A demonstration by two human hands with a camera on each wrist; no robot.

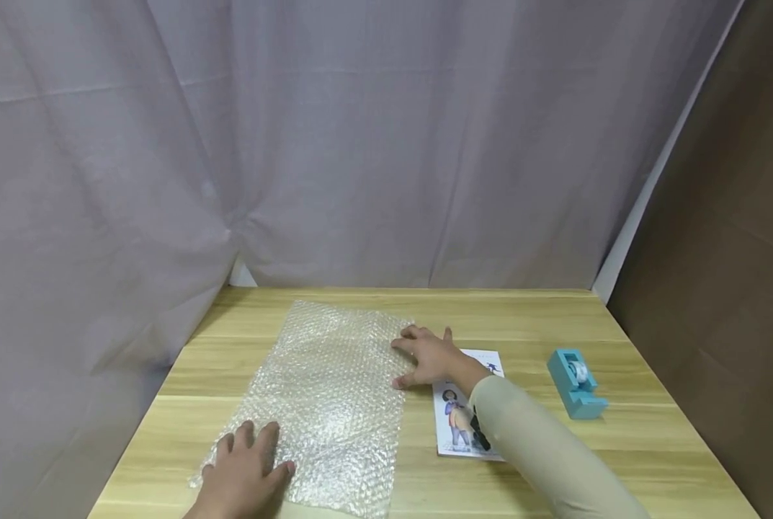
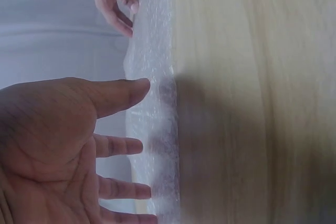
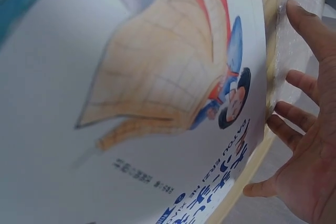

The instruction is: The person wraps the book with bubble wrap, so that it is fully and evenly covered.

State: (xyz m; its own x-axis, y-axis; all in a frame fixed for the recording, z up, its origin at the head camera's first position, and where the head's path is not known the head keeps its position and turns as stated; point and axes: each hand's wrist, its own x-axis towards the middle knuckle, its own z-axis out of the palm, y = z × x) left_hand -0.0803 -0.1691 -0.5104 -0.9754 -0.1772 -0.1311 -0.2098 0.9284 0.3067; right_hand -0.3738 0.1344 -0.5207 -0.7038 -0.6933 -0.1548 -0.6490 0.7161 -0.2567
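Observation:
A sheet of clear bubble wrap (image 1: 328,389) lies spread on the wooden table. My left hand (image 1: 242,468) is at its near left corner, fingers spread; in the left wrist view the fingertips (image 2: 139,190) meet the sheet. At the sheet's right edge is my right hand (image 1: 428,357), its fingers apart and extended toward the wrap. Below the right wrist and forearm lies a white book (image 1: 451,432) with a drawn figure on its cover, partly hidden by the arm. The right wrist view shows the book cover (image 3: 157,66) close up, beside the spread right hand (image 3: 307,145).
A blue tape dispenser (image 1: 574,386) with a roll of clear tape stands at the right of the table (image 1: 658,447). A grey curtain (image 1: 412,158) hangs behind the table and along its left, and a brown panel (image 1: 723,303) borders the right.

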